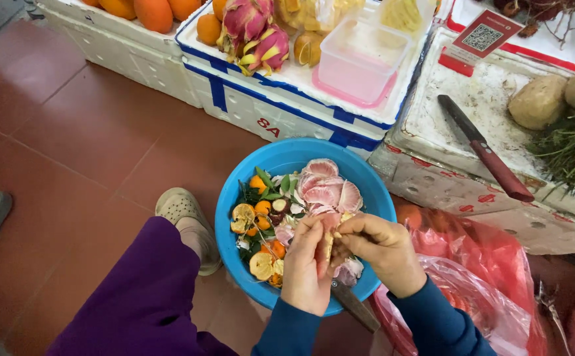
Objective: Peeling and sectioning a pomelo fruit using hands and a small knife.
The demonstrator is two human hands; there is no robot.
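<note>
Over a blue plastic basin (287, 158) my left hand (306, 267) and my right hand (378, 249) together grip a piece of pink pomelo (327, 236), its pale skin between the fingers. A brown knife handle (355, 305) sticks out below my left hand, which seems to hold it too. In the basin lie pink pomelo peels (327, 188), orange rinds (259, 207) and green leaves. My sleeves are dark blue.
White foam boxes (267, 109) carry oranges (153, 13), dragon fruit (254, 29) and a clear plastic tub (360, 62). A red-handled knife (485, 148), round brown fruits (538, 100) and green stems lie at right. Red plastic bags (479, 277) sit beside the basin. My beige shoe (185, 211) rests on red tiles.
</note>
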